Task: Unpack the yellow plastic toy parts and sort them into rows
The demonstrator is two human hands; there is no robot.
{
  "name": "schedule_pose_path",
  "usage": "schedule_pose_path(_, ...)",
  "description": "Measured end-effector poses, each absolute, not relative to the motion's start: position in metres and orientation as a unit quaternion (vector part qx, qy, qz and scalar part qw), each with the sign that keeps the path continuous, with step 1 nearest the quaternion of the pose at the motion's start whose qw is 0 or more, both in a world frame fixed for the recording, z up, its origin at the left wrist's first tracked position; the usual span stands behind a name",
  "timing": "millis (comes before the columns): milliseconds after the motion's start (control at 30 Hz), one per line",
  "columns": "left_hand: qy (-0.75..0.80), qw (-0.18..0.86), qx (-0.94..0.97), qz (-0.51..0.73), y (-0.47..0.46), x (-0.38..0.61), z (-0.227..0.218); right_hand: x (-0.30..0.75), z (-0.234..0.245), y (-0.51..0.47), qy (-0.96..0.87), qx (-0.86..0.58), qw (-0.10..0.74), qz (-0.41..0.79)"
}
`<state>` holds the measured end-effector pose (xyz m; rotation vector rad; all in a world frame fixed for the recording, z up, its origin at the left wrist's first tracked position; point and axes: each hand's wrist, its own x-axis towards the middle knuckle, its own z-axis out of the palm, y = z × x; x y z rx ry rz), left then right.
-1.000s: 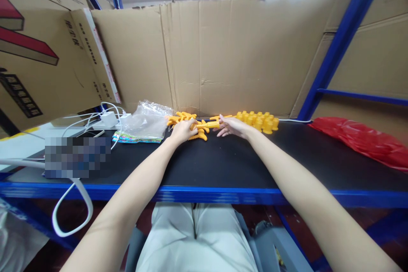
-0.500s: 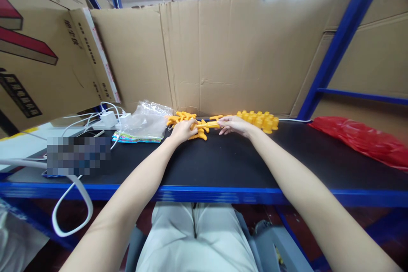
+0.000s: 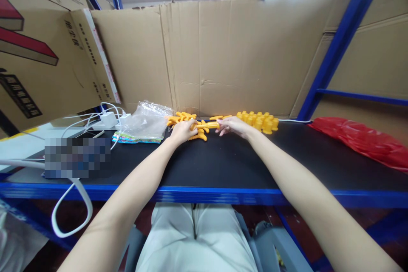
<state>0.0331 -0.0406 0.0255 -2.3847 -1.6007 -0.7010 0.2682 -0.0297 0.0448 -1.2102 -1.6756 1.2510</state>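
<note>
A slim yellow plastic piece (image 3: 208, 125) lies level between my two hands, over the black tabletop (image 3: 216, 161). My left hand (image 3: 185, 131) is closed around its left end. At the right end, the fingers of my right hand (image 3: 232, 126) pinch it. More yellow curved plastic pieces (image 3: 182, 116) are heaped behind and beside my left hand, some partly hidden by it. Just past my right hand stand several yellow knobbed cylinders (image 3: 259, 120) in a close group. A few thin yellow pieces (image 3: 218, 117) lie behind the held one.
Left of the heap lies a clear plastic bag (image 3: 145, 121). White chargers and cables (image 3: 109, 119) sit farther left, beside a blurred-out item (image 3: 76, 157). A red plastic bag (image 3: 357, 140) rests at the right. Cardboard (image 3: 236, 59) walls the back; a blue rail (image 3: 219, 194) edges the front.
Very little differs. Both hands keep their hold on the yellow piece, and my right-hand fingers have shifted slightly at its right end.
</note>
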Motion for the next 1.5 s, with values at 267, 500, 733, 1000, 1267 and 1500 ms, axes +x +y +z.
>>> schedule_pose_path(267,-0.536,0.091,-0.808,-0.229,-0.04,0.0323,0.0251,0.2664,0.0448,-0.0283,-0.63,-0.496,0.332,0.497)
schedule_pose_path(500,-0.538,0.082,-0.807,-0.23,-0.038,0.0324,0.024,0.2731,0.0481,-0.0294,-0.644,-0.48,0.299,0.514)
schedule_pose_path(733,-0.531,0.091,-0.81,-0.231,-0.0395,0.0326,0.0245,0.2711,0.0476,-0.0299,-0.656,-0.491,0.312,0.481)
schedule_pose_path(1000,-0.539,0.094,-0.804,-0.232,-0.0415,0.0328,0.0256,0.2682,0.0491,-0.0325,-0.643,-0.493,0.331,0.484)
schedule_pose_path(1267,-0.542,0.086,-0.804,-0.229,-0.0426,0.0331,0.0266,0.2667,0.044,-0.0272,-0.626,-0.478,0.344,0.511)
schedule_pose_path(1500,-0.549,0.089,-0.802,-0.22,-0.0409,0.0322,0.0256,0.2637,0.0463,-0.0313,-0.618,-0.495,0.335,0.511)
